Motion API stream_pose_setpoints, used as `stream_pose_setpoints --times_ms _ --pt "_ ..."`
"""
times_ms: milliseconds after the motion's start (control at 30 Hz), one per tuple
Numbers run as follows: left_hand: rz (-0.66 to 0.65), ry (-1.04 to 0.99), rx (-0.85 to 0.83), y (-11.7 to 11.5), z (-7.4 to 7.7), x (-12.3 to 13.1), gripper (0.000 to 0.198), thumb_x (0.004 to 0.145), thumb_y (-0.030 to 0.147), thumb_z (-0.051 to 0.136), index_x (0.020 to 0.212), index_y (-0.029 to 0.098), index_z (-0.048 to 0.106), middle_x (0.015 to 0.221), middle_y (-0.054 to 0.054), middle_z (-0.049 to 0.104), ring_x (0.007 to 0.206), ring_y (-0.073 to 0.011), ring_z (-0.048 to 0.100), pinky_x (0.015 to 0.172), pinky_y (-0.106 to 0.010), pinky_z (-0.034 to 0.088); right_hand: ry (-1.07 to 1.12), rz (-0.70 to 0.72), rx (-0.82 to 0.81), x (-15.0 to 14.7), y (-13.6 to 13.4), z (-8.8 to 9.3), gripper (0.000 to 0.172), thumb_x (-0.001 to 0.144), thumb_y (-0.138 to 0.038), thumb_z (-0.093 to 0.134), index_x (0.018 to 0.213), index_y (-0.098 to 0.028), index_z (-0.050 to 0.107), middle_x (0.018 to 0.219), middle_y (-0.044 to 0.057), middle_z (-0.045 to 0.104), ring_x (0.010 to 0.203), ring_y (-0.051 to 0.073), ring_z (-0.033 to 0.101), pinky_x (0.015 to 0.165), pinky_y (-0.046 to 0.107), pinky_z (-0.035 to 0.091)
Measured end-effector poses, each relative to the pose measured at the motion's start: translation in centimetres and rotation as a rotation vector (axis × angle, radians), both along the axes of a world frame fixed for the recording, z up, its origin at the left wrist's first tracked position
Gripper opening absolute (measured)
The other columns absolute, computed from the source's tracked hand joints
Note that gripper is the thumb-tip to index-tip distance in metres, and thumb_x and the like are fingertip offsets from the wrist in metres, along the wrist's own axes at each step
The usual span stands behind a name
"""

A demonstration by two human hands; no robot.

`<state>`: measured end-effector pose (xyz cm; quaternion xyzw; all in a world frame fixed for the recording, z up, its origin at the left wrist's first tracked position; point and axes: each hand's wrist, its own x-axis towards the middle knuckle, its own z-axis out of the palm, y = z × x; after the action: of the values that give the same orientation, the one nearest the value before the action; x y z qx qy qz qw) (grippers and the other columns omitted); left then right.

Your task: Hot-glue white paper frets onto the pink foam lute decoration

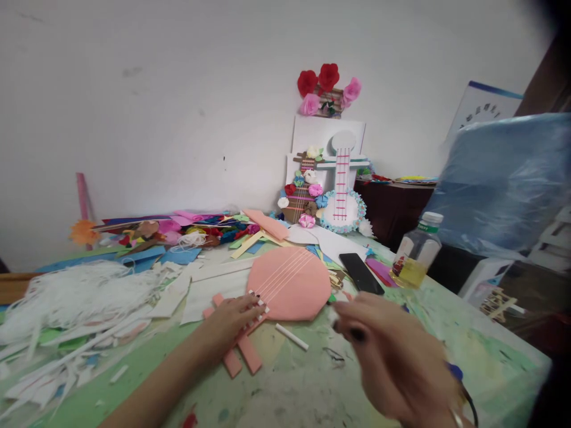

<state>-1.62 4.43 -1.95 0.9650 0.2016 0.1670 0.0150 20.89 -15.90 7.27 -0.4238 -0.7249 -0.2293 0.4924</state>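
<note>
A pink paper guitar [289,282] with white strings lies flat on the green table [303,386]. My left hand [234,318] rests open on its pink neck, fingers flat on the crossed strips [243,353]. My right hand [388,351] hovers blurred to the right of the guitar, fingers curled and pinched near a small white piece I cannot make out. A white stick [291,336] lies on the table between my hands.
A black phone [360,272] and a bottle of yellow liquid [417,249] stand right of the guitar. Finished paper guitars with flowers [328,190] lean on the wall. White shreds [66,303] and coloured paper scraps [178,235] cover the left.
</note>
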Motion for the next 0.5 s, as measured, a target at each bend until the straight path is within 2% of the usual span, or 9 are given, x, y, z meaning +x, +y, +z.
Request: stream_pose_setpoints --times_ms 33,67,100,167,233,300,367,500 --pt "0.013 0.018 0.003 -0.1 0.0 0.0 0.049 0.086 0.006 0.041 0.127 0.031 0.053 0.131 -0.008 0.053 0.119 -0.0237 0.051 0.097 -0.040 0.043 0.013 0.042 0.023 -0.4 1.7 0.1 0.018 0.086 -0.012 0.048 0.099 -0.017 0.059 0.068 0.002 0.063 0.065 0.013 0.060 0.061 0.025 0.045" --pt "0.025 0.033 0.009 -0.2 0.1 0.0 0.049 0.086 0.007 0.042 0.127 0.031 0.053 0.131 -0.008 0.053 0.119 -0.0242 0.051 0.096 -0.041 0.043 -0.005 0.062 -0.035 -0.6 3.3 -0.3 0.014 0.087 -0.012 0.046 0.089 -0.016 0.060 0.065 0.002 0.062 0.059 0.011 0.057 0.057 0.023 0.042" --pt "0.034 0.042 0.016 -0.2 0.1 0.1 0.049 0.086 0.006 0.041 0.126 0.031 0.053 0.131 -0.008 0.053 0.120 -0.0244 0.050 0.096 -0.041 0.043 -0.023 0.064 -0.107 -0.7 4.7 -1.2 0.017 0.088 -0.015 0.046 0.077 -0.016 0.058 0.055 -0.001 0.056 0.049 0.009 0.050 0.050 0.022 0.035" --pt "0.043 0.045 0.030 -0.3 0.1 0.1 0.050 0.086 0.006 0.040 0.127 0.031 0.052 0.132 -0.009 0.052 0.121 -0.0245 0.049 0.095 -0.041 0.043 -0.031 0.035 -0.256 -0.6 6.6 -3.8 0.030 0.088 -0.018 0.044 0.060 -0.017 0.052 0.048 -0.002 0.050 0.043 0.008 0.043 0.047 0.023 0.028" --pt "0.042 0.042 0.035 -0.3 -0.1 0.0 0.051 0.086 0.006 0.039 0.130 0.031 0.050 0.135 -0.009 0.050 0.122 -0.0245 0.048 0.096 -0.041 0.043 -0.026 0.045 -0.427 -0.1 7.5 -6.4 0.031 0.087 -0.019 0.045 0.056 -0.016 0.052 0.047 -0.002 0.051 0.043 0.007 0.041 0.046 0.022 0.025" --pt "0.032 0.031 0.033 -0.2 -0.2 -0.1 0.052 0.087 0.007 0.039 0.132 0.031 0.047 0.137 -0.009 0.048 0.123 -0.0240 0.047 0.097 -0.041 0.043 -0.005 0.045 -0.597 0.4 7.7 -7.8 0.031 0.086 -0.023 0.047 0.057 -0.016 0.053 0.050 -0.001 0.053 0.046 0.007 0.042 0.048 0.021 0.026" --pt "0.026 0.004 0.026 -0.1 -0.4 -0.3 0.052 0.088 0.009 0.038 0.134 0.032 0.045 0.138 -0.008 0.046 0.122 -0.0234 0.048 0.097 -0.039 0.043 0.030 0.033 -0.698 0.7 7.6 -8.1 0.033 0.087 -0.026 0.046 0.057 -0.016 0.053 0.052 -0.001 0.052 0.047 0.007 0.041 0.049 0.021 0.026" --pt "0.010 -0.055 0.033 0.2 -1.0 -0.7 0.052 0.088 0.010 0.039 0.135 0.033 0.043 0.139 -0.009 0.045 0.120 -0.0245 0.049 0.097 -0.039 0.044 0.000 0.037 -0.784 0.7 7.5 -7.4 0.033 0.088 -0.025 0.045 0.056 -0.016 0.050 0.052 -0.002 0.049 0.048 0.007 0.038 0.050 0.021 0.024"
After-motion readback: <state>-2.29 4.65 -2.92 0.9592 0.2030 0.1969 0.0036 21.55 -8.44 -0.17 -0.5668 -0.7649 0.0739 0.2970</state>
